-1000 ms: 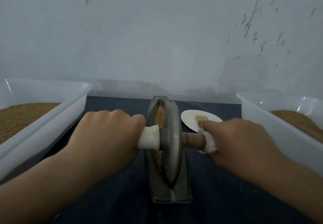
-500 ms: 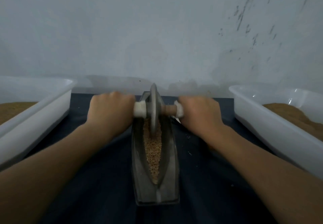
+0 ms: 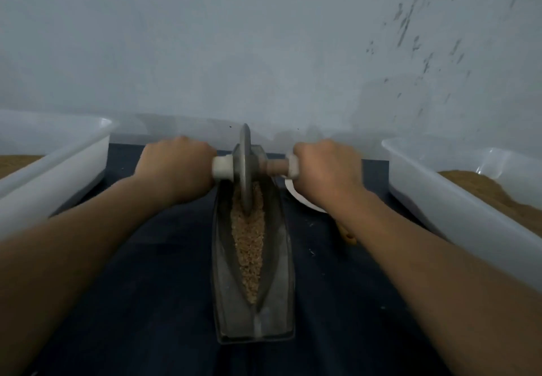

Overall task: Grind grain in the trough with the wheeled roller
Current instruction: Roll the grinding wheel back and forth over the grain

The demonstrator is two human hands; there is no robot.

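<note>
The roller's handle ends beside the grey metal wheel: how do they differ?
The left handle end is white up to the grey metal wheel; the right handle end is bare brown wood there, white only by the hand. Less of the left one shows than the right. Shared: the left hand and right hand grip them.

One dark blue bench (image 3: 146, 302) carries two white plastic tubs of brown grain, the left tub (image 3: 73, 164) and the right tub (image 3: 457, 199), one grey boat-shaped metal trough (image 3: 278, 258), one grey metal disc roller (image 3: 245, 170) and one round white plate (image 3: 299, 198). Two hands show: left hand (image 3: 176, 167), right hand (image 3: 328, 167).
</note>
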